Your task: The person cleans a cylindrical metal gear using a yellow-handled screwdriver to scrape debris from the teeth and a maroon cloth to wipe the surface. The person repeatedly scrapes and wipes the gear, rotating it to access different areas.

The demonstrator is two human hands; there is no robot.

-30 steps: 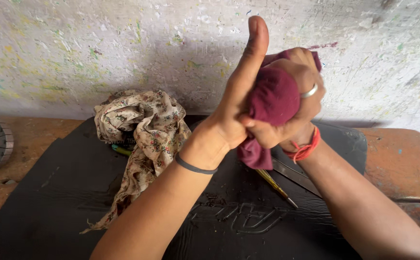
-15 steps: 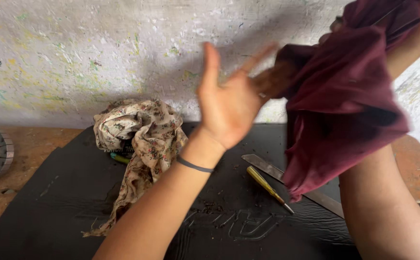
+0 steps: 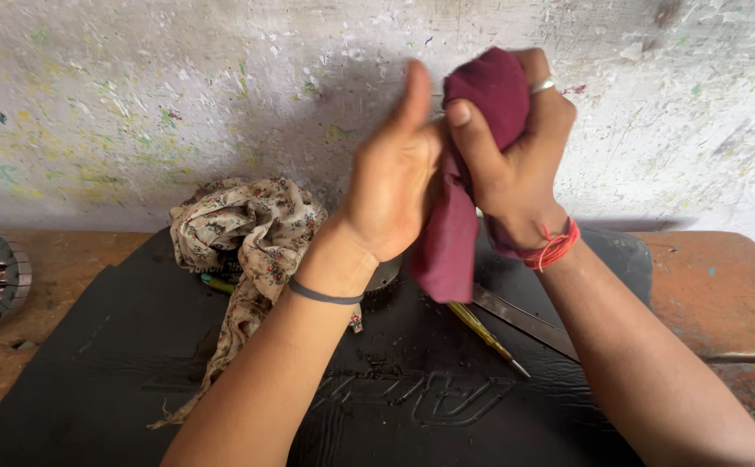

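just a crumpled maroon cloth (image 3: 472,130)

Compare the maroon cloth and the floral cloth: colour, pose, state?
The maroon cloth is plain dark red; the floral cloth is beige with a small flower print. The maroon cloth is held up, bunched between both hands; the floral cloth lies untouched in a crumpled heap on the black mat. Both are soft, creased fabric.

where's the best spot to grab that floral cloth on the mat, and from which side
Pinch the floral cloth at its bunched, raised top from above: the folds heap up there near the wall and give something to close on. Its thin tail trails flat down the black mat and would be harder to pick up.
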